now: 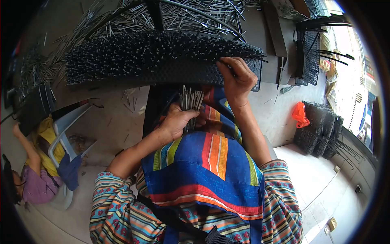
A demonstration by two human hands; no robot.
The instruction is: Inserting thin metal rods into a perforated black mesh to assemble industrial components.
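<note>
My left hand [178,121] is wrapped round a bundle of thin grey metal rods [191,97], held upright over my lap. In front of me lies a long black perforated rack [183,72]. Dark thin rods [138,53] stand densely in its holes, while rows of bare holes show along its near side. My right hand [239,79] is at the right part of the rack, thumb and forefinger pinched together by the edge of the standing rods. Whatever lies between those fingertips is too small to make out.
Many loose rods [203,20] are heaped beyond the rack. To the left, another person [40,179] sits by a pale blue chair [61,138]. Stacked black racks [319,126] with a red plastic bag [300,115] stand on the floor at right; another perforated rack [310,57] is farther back.
</note>
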